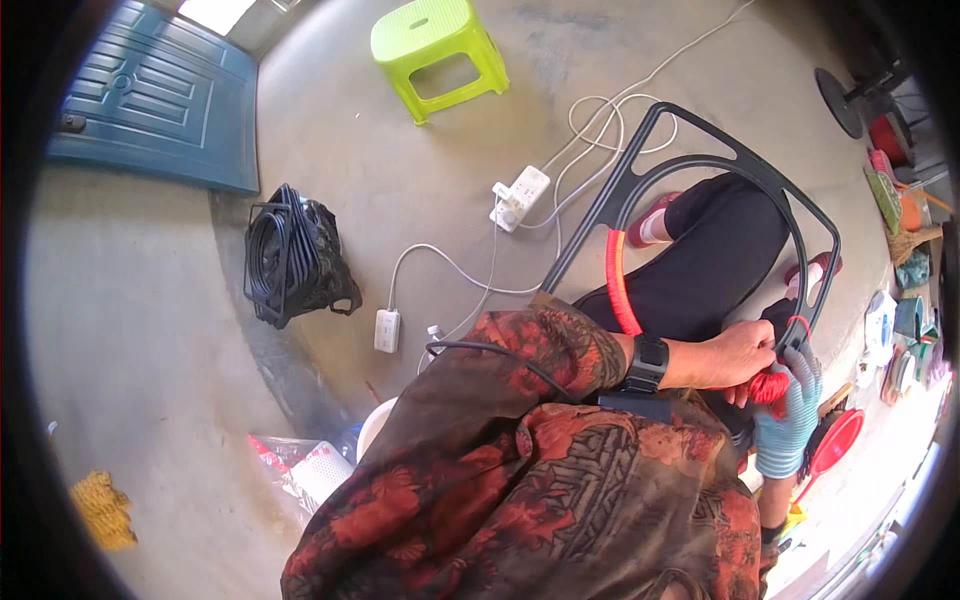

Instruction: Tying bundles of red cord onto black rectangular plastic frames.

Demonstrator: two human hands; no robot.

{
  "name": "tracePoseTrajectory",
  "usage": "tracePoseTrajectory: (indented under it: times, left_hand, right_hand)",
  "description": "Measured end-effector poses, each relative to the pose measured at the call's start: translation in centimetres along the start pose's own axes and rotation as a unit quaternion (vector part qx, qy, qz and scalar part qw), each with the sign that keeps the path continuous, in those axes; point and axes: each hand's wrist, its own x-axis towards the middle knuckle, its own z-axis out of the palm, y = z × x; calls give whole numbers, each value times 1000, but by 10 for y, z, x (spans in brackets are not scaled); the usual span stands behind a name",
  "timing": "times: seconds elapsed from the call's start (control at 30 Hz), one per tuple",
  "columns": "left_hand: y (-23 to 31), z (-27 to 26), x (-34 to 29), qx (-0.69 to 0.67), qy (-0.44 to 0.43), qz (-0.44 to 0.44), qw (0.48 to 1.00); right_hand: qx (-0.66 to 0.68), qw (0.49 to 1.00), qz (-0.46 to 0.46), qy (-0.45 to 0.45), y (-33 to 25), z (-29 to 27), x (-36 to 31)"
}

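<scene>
A black frame (597, 208) with a round inner ring rests over my legs. Bright red cord (618, 283) is wound tightly round the ring's left side. At the frame's lower right, my bare left hand (738, 357) is curled closed against a bundle of red cord (768, 388). My right hand (793, 405), in a light blue striped glove, closes on the bundle from the other side, its fingers close to the frame. A thin red loop crosses the frame just above the glove. My hands hide the ring's lower part and most of my left fingertips.
White power strips (521, 198) with trailing cables lie on the floor ahead. Beyond them stands a lime green stool (430, 55). More black frames (270, 255) sit in a black bag at left. A red-rimmed basket (838, 440) is beside my right arm.
</scene>
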Motion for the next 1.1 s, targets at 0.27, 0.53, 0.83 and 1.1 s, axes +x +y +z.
tracePoseTrajectory:
  times: [0.27, 0.53, 0.83, 1.1]
  left_hand:
    - [-5, -2, 10, 54, 31, 74, 995]
    - [-8, 7, 7, -55, 12, -1, 998]
    - [0, 4, 4, -107, 23, 22, 994]
    - [5, 2, 3, -129, 55, 20, 990]
  right_hand:
    - [629, 755, 140, 125, 15, 0, -16]
    - [852, 519, 66, 4, 74, -69, -63]
    - [730, 610, 306, 36, 130, -42, -120]
    - [552, 733, 375, 133, 142, -13, -78]
